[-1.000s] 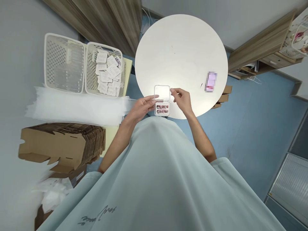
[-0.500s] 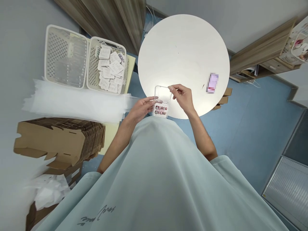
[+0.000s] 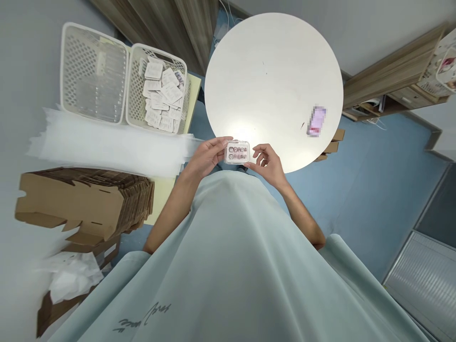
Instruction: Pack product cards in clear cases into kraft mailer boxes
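Observation:
A small clear plastic case (image 3: 237,152) is over the near edge of the round white table (image 3: 274,71), its lid down. Two rows of pink and dark decorated pieces, like press-on nails, show through it. My left hand (image 3: 206,156) grips the case at its left side, thumb and fingers on the edge. On the other side, my right hand (image 3: 268,164) has its thumb at the lower right corner of the case, with the other fingers curled and apart from it.
At the left stand a white basket of clear cases (image 3: 98,80) and a white basket of printed cards (image 3: 162,97). Below them lie white translucent sheets (image 3: 114,147) and stacked flat cardboard boxes (image 3: 78,199). A blurred purple item (image 3: 317,121) is on the table's right side.
The lid of the clear case has swung down over the pieces. My right hand has left the lid's upper corner and moved down to the case's lower right corner.

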A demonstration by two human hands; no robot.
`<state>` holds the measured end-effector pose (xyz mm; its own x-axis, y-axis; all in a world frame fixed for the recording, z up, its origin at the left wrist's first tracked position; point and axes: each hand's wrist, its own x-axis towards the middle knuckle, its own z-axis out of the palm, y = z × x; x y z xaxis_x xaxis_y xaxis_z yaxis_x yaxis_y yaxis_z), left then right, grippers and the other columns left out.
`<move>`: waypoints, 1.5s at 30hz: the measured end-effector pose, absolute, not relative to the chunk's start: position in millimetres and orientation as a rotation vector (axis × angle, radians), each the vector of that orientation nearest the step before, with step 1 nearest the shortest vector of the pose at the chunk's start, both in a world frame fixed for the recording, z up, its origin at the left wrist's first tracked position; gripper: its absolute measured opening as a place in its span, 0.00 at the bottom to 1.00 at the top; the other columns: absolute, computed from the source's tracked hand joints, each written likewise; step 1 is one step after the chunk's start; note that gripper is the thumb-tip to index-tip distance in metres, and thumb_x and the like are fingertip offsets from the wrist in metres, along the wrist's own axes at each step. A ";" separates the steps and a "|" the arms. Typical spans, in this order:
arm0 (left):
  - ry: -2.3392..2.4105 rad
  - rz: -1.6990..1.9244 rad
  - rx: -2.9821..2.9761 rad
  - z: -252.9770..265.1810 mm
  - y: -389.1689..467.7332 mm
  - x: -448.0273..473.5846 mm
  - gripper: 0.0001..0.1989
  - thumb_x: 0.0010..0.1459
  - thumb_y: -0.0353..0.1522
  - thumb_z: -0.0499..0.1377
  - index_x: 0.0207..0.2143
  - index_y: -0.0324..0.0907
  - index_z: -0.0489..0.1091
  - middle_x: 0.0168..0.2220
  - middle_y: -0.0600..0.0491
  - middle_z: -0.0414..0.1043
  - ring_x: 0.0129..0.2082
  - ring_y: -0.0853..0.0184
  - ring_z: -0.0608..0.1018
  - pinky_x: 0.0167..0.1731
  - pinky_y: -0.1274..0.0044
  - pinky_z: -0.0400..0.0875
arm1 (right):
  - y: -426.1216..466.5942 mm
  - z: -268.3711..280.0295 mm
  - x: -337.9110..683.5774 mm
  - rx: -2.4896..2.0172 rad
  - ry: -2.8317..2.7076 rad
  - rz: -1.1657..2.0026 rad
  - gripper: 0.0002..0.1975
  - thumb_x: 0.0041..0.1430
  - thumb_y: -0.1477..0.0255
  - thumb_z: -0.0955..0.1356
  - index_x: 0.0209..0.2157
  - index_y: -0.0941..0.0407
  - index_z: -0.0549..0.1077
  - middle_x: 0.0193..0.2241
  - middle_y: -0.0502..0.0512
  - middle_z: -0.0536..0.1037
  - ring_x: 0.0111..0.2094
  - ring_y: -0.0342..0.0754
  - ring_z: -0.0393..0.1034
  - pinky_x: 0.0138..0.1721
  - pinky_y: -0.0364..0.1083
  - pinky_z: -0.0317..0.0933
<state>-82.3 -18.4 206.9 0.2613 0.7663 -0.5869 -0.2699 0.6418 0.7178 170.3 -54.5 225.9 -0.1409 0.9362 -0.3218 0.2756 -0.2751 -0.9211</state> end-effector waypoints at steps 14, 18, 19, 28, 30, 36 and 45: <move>1.092 0.744 0.719 212.4 -15.2 -75.0 0.28 0.65 0.48 0.75 0.60 0.42 0.82 0.65 0.39 0.82 0.67 0.46 0.82 0.67 0.54 0.79 | -59.4 232.5 168.6 -1.537 -1.066 1.819 0.35 0.55 0.34 0.79 0.36 0.54 0.81 0.34 0.54 0.85 0.25 0.43 0.68 0.26 0.46 0.61; 1.110 0.749 0.786 209.3 -17.3 -75.6 0.33 0.68 0.50 0.72 0.68 0.46 0.76 0.69 0.40 0.79 0.69 0.47 0.80 0.68 0.54 0.79 | -58.4 231.1 165.4 -1.517 -1.011 1.800 0.34 0.53 0.35 0.80 0.34 0.54 0.80 0.32 0.52 0.84 0.24 0.41 0.67 0.23 0.44 0.57; 1.127 0.741 0.805 209.0 -18.1 -76.3 0.34 0.69 0.50 0.71 0.70 0.47 0.75 0.70 0.40 0.78 0.70 0.47 0.80 0.67 0.55 0.79 | -57.6 230.0 165.0 -1.512 -1.002 1.792 0.34 0.54 0.35 0.80 0.33 0.54 0.80 0.31 0.52 0.83 0.23 0.41 0.66 0.23 0.44 0.56; 1.270 0.438 0.875 210.8 -25.1 -86.7 0.44 0.62 0.56 0.74 0.71 0.42 0.73 0.50 0.44 0.87 0.50 0.52 0.88 0.52 0.63 0.85 | -46.4 213.1 164.0 -1.540 -0.961 1.752 0.34 0.52 0.35 0.81 0.32 0.53 0.79 0.29 0.51 0.82 0.23 0.41 0.66 0.21 0.43 0.54; 1.283 0.456 0.884 209.6 -25.0 -87.1 0.44 0.60 0.57 0.75 0.70 0.43 0.74 0.48 0.45 0.87 0.48 0.54 0.88 0.50 0.65 0.85 | -44.3 210.2 162.9 -1.553 -0.963 1.760 0.34 0.52 0.34 0.81 0.32 0.53 0.79 0.30 0.52 0.83 0.23 0.41 0.66 0.21 0.43 0.55; 1.314 0.492 0.918 204.1 -17.6 -88.8 0.40 0.60 0.55 0.75 0.66 0.43 0.77 0.43 0.48 0.86 0.42 0.57 0.87 0.48 0.65 0.84 | -35.7 205.4 158.6 -1.561 -0.989 1.777 0.35 0.52 0.33 0.80 0.33 0.53 0.80 0.32 0.53 0.84 0.24 0.42 0.67 0.21 0.43 0.56; 1.379 0.462 0.996 175.5 0.0 -101.8 0.36 0.63 0.51 0.73 0.66 0.41 0.76 0.45 0.45 0.88 0.40 0.55 0.88 0.49 0.61 0.86 | -18.8 173.8 148.2 -1.611 -1.040 1.785 0.35 0.54 0.34 0.79 0.36 0.54 0.82 0.35 0.56 0.87 0.24 0.42 0.70 0.21 0.43 0.60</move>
<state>-101.8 0.0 175.5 0.1899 0.7837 -0.5914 0.2692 0.5377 0.7990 148.2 -18.8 173.8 -0.1609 0.7956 -0.5841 0.1159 -0.5725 -0.8117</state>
